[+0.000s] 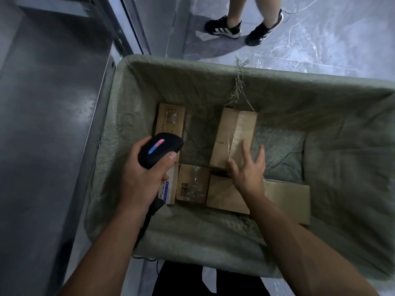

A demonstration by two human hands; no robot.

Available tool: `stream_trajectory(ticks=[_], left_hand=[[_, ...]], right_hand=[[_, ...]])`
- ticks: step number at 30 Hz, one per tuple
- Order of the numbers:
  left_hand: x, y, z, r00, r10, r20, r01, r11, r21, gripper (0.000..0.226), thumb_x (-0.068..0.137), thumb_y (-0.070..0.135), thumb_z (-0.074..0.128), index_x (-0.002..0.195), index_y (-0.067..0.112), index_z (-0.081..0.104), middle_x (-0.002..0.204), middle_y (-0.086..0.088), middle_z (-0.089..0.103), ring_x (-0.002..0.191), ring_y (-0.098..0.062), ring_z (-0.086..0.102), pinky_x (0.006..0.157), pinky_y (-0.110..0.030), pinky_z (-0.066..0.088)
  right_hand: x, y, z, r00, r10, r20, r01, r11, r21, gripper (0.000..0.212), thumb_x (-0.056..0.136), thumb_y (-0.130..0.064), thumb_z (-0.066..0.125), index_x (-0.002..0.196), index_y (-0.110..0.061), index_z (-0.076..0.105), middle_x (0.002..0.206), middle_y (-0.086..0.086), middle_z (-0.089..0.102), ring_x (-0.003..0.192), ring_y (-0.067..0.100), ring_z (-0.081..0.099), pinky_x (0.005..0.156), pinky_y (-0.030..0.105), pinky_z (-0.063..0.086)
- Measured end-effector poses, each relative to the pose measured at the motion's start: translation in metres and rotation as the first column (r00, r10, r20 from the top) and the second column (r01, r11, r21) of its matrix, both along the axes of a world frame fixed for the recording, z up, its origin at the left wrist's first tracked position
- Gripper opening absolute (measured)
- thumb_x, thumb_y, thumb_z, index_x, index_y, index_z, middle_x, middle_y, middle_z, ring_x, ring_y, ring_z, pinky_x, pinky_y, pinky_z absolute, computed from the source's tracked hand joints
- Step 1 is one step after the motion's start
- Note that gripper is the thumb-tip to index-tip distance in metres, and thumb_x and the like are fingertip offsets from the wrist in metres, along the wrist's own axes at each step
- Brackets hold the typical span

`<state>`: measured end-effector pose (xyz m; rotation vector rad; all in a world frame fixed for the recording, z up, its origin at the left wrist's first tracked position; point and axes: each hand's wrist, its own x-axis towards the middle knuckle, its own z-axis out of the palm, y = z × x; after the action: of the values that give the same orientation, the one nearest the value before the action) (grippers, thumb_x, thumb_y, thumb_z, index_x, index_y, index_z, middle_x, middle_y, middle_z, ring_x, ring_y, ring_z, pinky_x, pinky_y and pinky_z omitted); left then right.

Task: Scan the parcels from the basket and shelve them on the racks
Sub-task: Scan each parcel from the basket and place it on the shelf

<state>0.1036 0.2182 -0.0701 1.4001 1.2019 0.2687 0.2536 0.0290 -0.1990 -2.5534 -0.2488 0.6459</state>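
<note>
Looking down through the head camera, I count five cardboard parcels on the bottom of the basket [119, 103], possibly six, since my forearm cuts across the flat carton [286, 199] nearest me and it may be two. A labelled box [170, 122] lies at the far left, a long taped box [232, 133] lies in the middle, a small barcoded box [192, 184] sits near me, and a white-labelled parcel [170, 190] is half hidden under my left wrist.

My left hand [143, 180] curls round one black barcode scanner [160, 149], thumb on top, its blue and red light strip facing up. My right hand [248, 167] has its fingers straight and fanned apart over the near end of the long taped box; it is blurred, so I cannot tell whether it presses down.

The basket is lined with grey-green woven cloth. One grey metal rack [53, 103] stands at its left. The floor [320, 39] is grey marbled tile, and another person's two black striped sneakers [223, 27] stand beyond the basket.
</note>
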Motion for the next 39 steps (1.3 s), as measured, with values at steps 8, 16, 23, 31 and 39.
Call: stream_trajectory(ticks=[8, 16, 23, 31, 39], left_hand=[[-0.003, -0.002, 0.003, 1.0, -0.004, 0.027, 0.004, 1.0, 0.003, 0.049, 0.087, 0.021, 0.078, 0.129, 0.035, 0.056, 0.103, -0.005, 0.071, 0.058, -0.005, 0.065, 0.057, -0.018, 0.055], [-0.009, -0.008, 0.007, 0.998, -0.046, 0.043, 0.046, 0.999, -0.003, 0.053, 0.087, 0.025, 0.08, 0.134, 0.034, 0.056, 0.105, -0.003, 0.071, 0.063, -0.008, 0.067, 0.067, -0.033, 0.057], [-0.013, -0.013, 0.009, 0.995, -0.048, 0.082, 0.05, 0.999, -0.022, 0.054, 0.084, 0.026, 0.083, 0.13, 0.033, 0.058, 0.104, -0.005, 0.072, 0.064, -0.012, 0.067, 0.065, -0.03, 0.055], [-0.014, -0.018, 0.013, 0.992, -0.113, 0.06, 0.112, 0.993, 0.029, 0.049, 0.087, 0.024, 0.078, 0.129, 0.037, 0.055, 0.106, -0.004, 0.07, 0.063, -0.006, 0.066, 0.06, -0.02, 0.056], [-0.015, -0.035, 0.026, 0.991, -0.094, 0.095, 0.089, 0.994, 0.058, 0.052, 0.087, 0.018, 0.079, 0.133, 0.028, 0.058, 0.107, -0.004, 0.07, 0.061, -0.006, 0.064, 0.057, -0.017, 0.052]], right_hand=[[0.014, 0.011, 0.009, 0.984, -0.169, -0.051, 0.153, 0.959, -0.24, 0.118, 0.077, -0.08, 0.059, 0.16, -0.015, 0.006, 0.167, 0.014, -0.008, 0.153, 0.035, -0.001, 0.114, 0.067, 0.023], [0.025, 0.012, 0.014, 0.949, -0.281, -0.144, 0.238, 0.935, -0.262, 0.11, 0.083, -0.053, 0.075, 0.157, -0.013, 0.005, 0.158, 0.017, 0.014, 0.142, 0.042, 0.02, 0.111, 0.057, 0.032], [0.037, 0.011, 0.011, 0.911, -0.335, -0.24, 0.292, 0.936, -0.196, 0.11, 0.086, -0.04, 0.075, 0.159, -0.038, -0.007, 0.161, 0.025, 0.009, 0.147, 0.051, 0.018, 0.119, 0.057, 0.028], [0.043, 0.004, 0.003, 0.841, -0.456, -0.291, 0.443, 0.889, -0.111, 0.111, 0.079, -0.039, 0.083, 0.155, -0.043, 0.003, 0.147, 0.028, 0.03, 0.13, 0.053, 0.042, 0.111, 0.061, 0.038], [0.027, -0.019, 0.028, 0.859, -0.332, -0.389, 0.393, 0.915, 0.088, 0.121, 0.075, -0.036, 0.086, 0.154, -0.052, -0.005, 0.145, 0.014, 0.048, 0.123, 0.039, 0.056, 0.11, 0.053, 0.043]])
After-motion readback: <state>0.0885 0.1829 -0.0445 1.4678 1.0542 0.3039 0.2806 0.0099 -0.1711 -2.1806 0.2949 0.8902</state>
